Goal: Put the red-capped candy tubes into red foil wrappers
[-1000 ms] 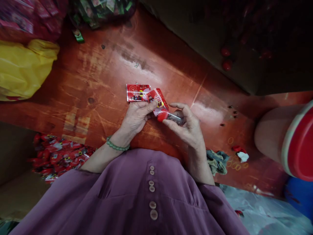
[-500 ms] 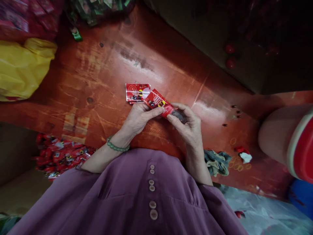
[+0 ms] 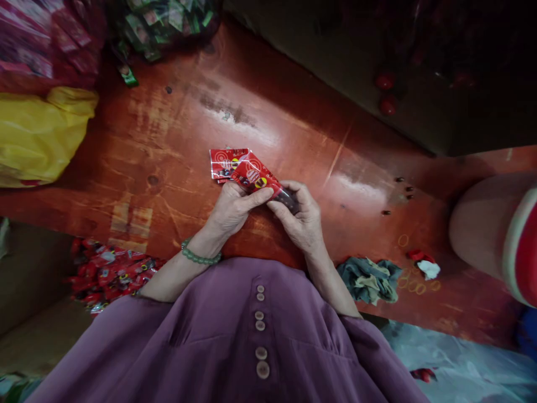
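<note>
A red printed plastic packet (image 3: pixel 255 173) is held between my two hands, slanting down to the right. Its right end is see-through and bulges with something dark that I cannot make out. My left hand (image 3: pixel 232 208) is closed, its thumb pressed on the packet's printed face. The thumb and fingers of my right hand (image 3: pixel 302 218) pinch the dark end. Under the held packet, at its left, lie more red packets (image 3: pixel 218 162), partly covered by it and touching or close to my left fingers.
On the orange-red table (image 3: pixel 176 129), a crumpled grey-green cloth (image 3: pixel 369 280), rubber bands (image 3: pixel 417 288) and small dark bits (image 3: pixel 409 196) lie right. A tub (image 3: pixel 478 224) stands beyond. Red packets (image 3: pixel 111 274) pile lower left; a yellow bag (image 3: pixel 42 134) is far left.
Both hands have drawn left, the right one more, and the held packet has moved left over the packets on the table. The view has shifted slightly.
</note>
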`<state>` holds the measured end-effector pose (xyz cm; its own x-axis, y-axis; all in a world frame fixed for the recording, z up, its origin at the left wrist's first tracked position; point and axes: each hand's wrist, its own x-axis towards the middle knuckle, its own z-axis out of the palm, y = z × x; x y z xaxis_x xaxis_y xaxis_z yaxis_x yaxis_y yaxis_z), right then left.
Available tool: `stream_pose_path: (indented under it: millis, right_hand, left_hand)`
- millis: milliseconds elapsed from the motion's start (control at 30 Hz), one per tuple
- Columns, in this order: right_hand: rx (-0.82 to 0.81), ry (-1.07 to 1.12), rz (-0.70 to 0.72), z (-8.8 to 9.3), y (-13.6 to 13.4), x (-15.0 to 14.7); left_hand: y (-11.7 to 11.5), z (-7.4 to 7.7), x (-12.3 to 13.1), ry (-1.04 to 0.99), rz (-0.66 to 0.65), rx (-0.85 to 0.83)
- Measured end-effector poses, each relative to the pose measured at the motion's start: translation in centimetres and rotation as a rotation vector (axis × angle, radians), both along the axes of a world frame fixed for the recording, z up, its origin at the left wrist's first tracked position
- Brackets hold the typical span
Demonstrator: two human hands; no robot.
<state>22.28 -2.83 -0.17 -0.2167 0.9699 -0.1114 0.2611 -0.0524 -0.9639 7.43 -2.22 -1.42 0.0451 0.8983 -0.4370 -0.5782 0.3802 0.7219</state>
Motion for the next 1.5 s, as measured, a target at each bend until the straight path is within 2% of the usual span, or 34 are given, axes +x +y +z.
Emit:
stream_pose_path:
  millis: [100, 200, 367, 567, 700, 767, 867, 933, 1167, 1233, 1400, 1500]
  right_hand:
    - [-0.073, 0.059, 0.046, -0.1, -0.3, 0.5]
    - [-0.181, 0.161, 0.019, -0.5, -0.5, 1.0]
    - [-0.242, 0.356, -0.022, -1.2, -0.5, 0.9]
    - [-0.071, 0.260, -0.068, -1.1, -1.1, -0.4]
    - [0.114, 0.141, -0.087, -1.3, -1.2, -0.6]
    - [0.092, 0.164, -0.083, -1.5, -1.1, -0.7]
    - [-0.118, 0.377, -0.052, -1.5, -0.8, -0.8]
    - [-0.187, 0.457, -0.062, -1.5, -0.7, -1.0]
    - [0.091, 0.228, -0.113, -1.6, -1.2, -1.3]
    - [0.106, 0.187, -0.132, -1.7, -1.2, -1.4]
    - [-0.198, 0.468, -0.060, -1.6, -0.5, -1.4]
    - [-0.238, 0.519, -0.081, -1.7, -0.2, -1.6]
  left_hand:
    - [-0.1, -0.2, 0.0, -0.007, 0.036, -0.013]
    - [-0.4, -0.7, 0.1, 0.027, 0.065, 0.021]
    - [-1.0, -1.0, 0.5, 0.115, 0.021, 0.077]
    - [-0.9, 0.0, 0.6, -0.021, 0.114, 0.046]
    - [-0.8, 0.1, 0.4, 0.015, 0.141, 0.071]
    - [-0.8, 0.1, 0.1, 0.045, 0.103, 0.076]
    - [-0.6, 0.3, -0.1, 0.095, 0.039, 0.083]
    - [-0.4, 0.5, -0.1, 0.117, 0.032, 0.091]
    - [0.0, 0.4, 0.0, 0.092, 0.104, 0.094]
    - [0.1, 0.3, -0.2, 0.111, 0.091, 0.098]
    - [0.3, 0.8, -0.1, 0.135, 0.001, 0.107]
    - [0.2, 1.2, 0.4, 0.150, -0.046, 0.073]
